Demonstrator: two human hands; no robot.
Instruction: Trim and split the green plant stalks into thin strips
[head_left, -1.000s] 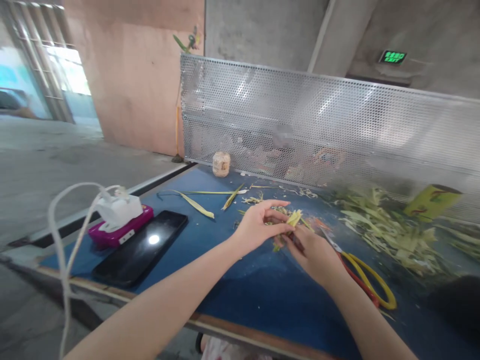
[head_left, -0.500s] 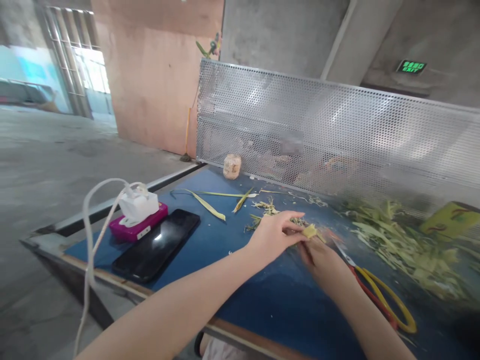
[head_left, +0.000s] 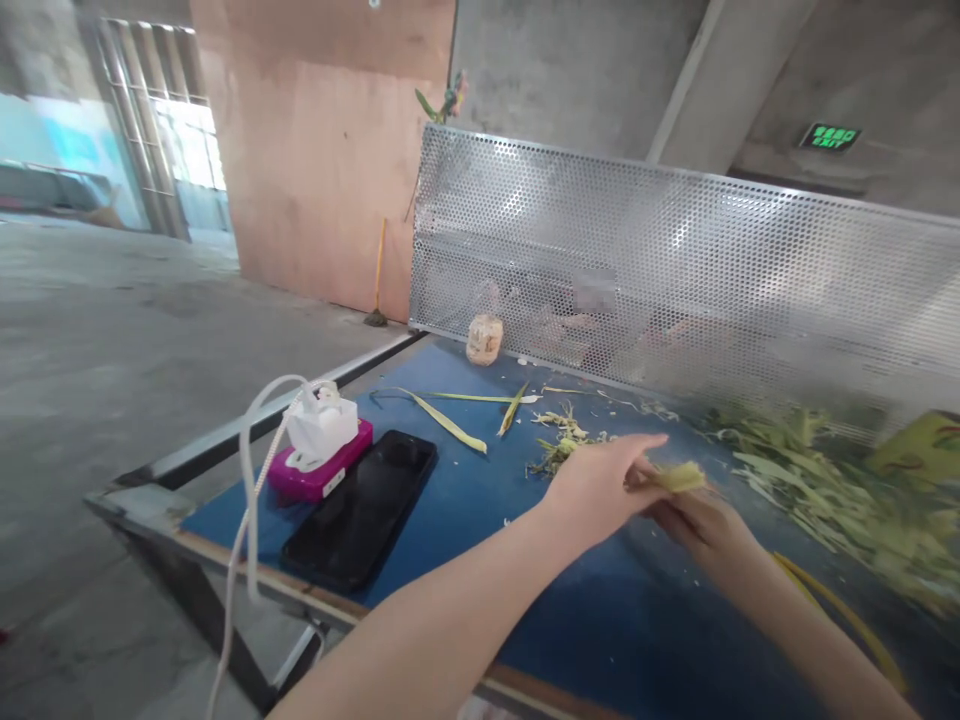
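My left hand [head_left: 606,487] is closed on a pale yellow-green leaf piece [head_left: 681,477] above the blue tabletop [head_left: 577,590]. My right hand [head_left: 694,520] meets it from the right, its fingers closed under the same piece; the fingertips are partly hidden. Just behind my left hand lies a small heap of shredded plant bits [head_left: 559,440]. Long leaf strips [head_left: 450,425] rest farther left. A large pile of green leaves [head_left: 840,490] is at the right. Yellow scissor handles [head_left: 847,620] show partly behind my right forearm.
A black phone [head_left: 360,510] lies at the left beside a magenta power block [head_left: 319,470] with a white charger [head_left: 322,425] and looping cable. A perforated metal screen [head_left: 637,260] stands along the back, with a wrapped lump [head_left: 484,339] before it. A yellow-green box [head_left: 919,450] is far right.
The view has shifted, so the table items appear farther right or lower. Both hands remain together, and the leaf piece shows longer between them. My right forearm now covers more of the scissors.
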